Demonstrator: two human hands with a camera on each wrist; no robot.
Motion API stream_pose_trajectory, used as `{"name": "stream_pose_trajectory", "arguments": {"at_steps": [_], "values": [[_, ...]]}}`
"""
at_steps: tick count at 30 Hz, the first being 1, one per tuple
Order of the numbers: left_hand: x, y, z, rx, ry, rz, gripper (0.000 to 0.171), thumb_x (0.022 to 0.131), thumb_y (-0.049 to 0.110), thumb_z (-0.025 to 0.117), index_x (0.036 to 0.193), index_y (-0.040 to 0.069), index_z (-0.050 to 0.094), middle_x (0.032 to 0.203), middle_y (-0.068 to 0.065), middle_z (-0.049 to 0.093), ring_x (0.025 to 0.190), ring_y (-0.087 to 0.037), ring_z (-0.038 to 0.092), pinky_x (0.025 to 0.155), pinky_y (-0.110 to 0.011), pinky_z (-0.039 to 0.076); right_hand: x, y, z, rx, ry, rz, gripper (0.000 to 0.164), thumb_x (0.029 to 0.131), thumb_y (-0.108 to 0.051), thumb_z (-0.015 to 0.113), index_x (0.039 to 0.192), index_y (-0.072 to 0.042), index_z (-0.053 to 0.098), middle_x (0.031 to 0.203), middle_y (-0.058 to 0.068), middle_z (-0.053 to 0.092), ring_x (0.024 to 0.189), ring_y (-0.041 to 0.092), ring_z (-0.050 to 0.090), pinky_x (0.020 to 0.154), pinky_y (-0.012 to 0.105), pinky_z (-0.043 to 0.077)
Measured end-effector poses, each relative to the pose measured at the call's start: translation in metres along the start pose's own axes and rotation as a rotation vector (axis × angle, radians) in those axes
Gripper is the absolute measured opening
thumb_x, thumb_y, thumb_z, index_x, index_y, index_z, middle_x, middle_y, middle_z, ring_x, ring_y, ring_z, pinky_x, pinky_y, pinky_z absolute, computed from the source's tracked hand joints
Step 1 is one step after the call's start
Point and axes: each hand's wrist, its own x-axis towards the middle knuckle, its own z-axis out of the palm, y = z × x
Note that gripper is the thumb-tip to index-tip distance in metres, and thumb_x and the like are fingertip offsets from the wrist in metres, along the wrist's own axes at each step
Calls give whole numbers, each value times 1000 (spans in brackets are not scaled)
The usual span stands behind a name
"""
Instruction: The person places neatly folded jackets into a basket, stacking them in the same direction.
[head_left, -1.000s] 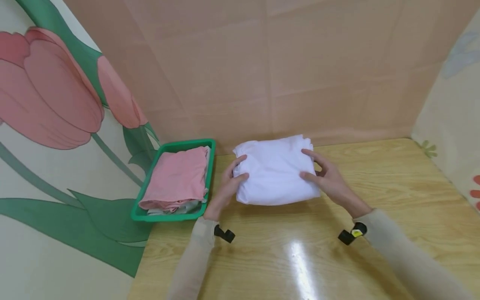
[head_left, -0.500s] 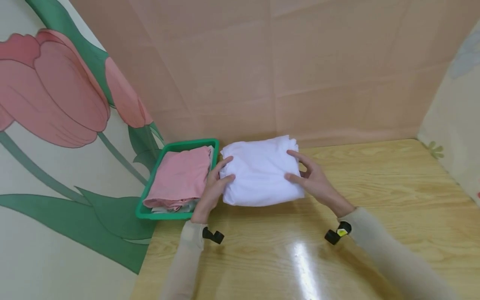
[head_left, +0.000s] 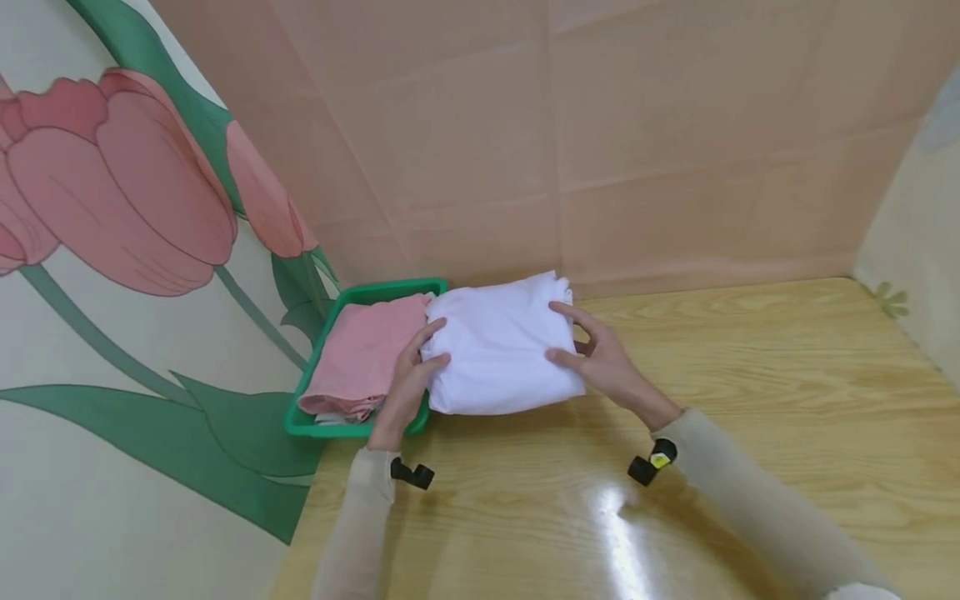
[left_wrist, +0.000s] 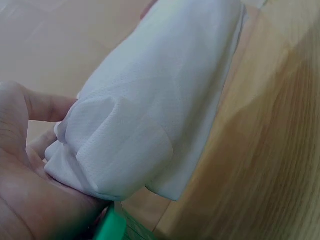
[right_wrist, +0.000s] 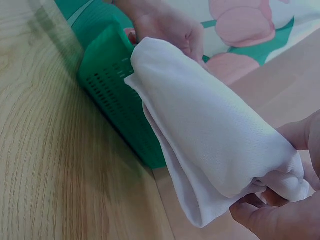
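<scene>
A folded white cloth, maybe a garment, is held level between both hands, raised above the table in the wrist views. My left hand grips its left edge, thumb and a finger on top, other fingers hidden beneath. On the opposite side my right hand pinches the edge the same way. In the right wrist view the white cloth shows several folded layers along its side. The left hand overlaps a green basket in the head view. Inside that basket lies a folded pink cloth on top of greyish ones.
The wooden table extends to the right and toward the front. Behind it hangs a tan backdrop. A wall with painted tulips stands close on the left, beside the basket. The basket's perforated side shows in the right wrist view.
Both hands have carried the white cloth to the left, up to the basket's right rim, which it now overlaps in the head view. The head view has shifted slightly left.
</scene>
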Motion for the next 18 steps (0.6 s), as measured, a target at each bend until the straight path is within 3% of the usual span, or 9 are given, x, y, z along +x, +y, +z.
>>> {"name": "stream_pose_trajectory", "arguments": {"at_steps": [8,13,18], "values": [[0,-4,-7,-117,-7,-5,54,105,4,59,155,22,56,175,5,27,161,-17,20,133,-46,17,6,-8,12,-35,11,-4,74,100,-6,74,163,-32,44,176,4,22,135,50,57,87,40,63],[1,3,-10,-194,-18,-2,56,104,4,59,158,20,53,174,5,27,158,-21,27,130,-49,25,12,-19,16,-19,15,-42,74,99,-4,73,164,-27,44,176,7,24,131,50,59,82,38,64],[2,14,-14,-205,-28,2,58,104,2,58,159,18,52,173,6,29,156,-20,30,127,-44,31,18,-25,19,-1,0,-54,74,100,-3,73,163,-29,45,175,4,25,131,48,60,81,36,64]]}}
